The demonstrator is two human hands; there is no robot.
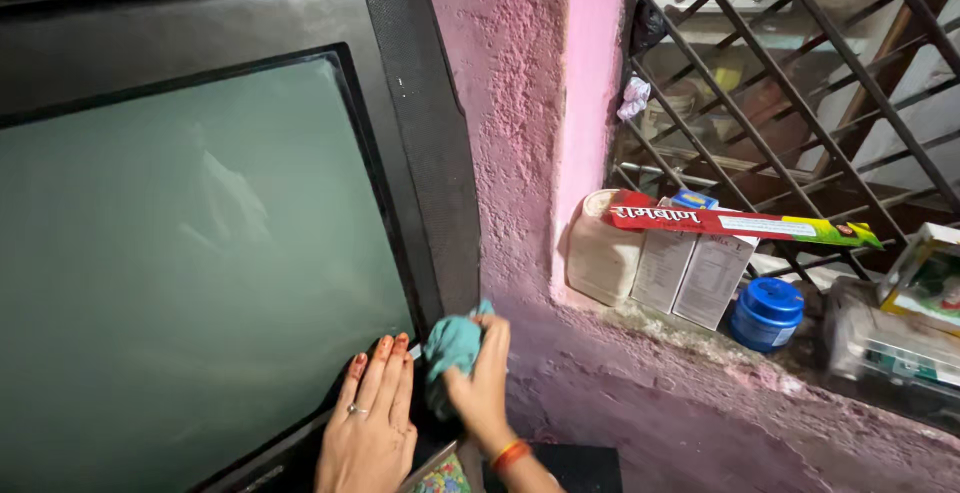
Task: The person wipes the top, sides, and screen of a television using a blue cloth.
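At the lower right corner of the TV, both our hands are down on the set. L hand lies flat, fingers straight and together, palm on the bottom edge of the black frame right by the glass; it holds nothing, just braces. R hand is closed tight round a bunched teal cloth, w/ the cloth pressed against the dark side panel where it meets the bottom corner. A ring shows on the L hand, red & orange bangles on the R wrist.

We judge the step in hand to be wiping the TV casing, now at the corner & speaker strip. The greyish screen looks dull w/ reflections, so whether it's already wiped we can't tell. Next move, as we read it, calls for keeping the cloth flat under the fingers and running it up the tall side panel or across the glass, while the L hand steadies the set so it doesn't shift against the rough pink wall.

To the right, well apart from our hands, the window ledge carries a pale plastic jug, white cartons w/ a long red box lying across them, and a blue-lidded jar. Behind them stands a dark metal grille.
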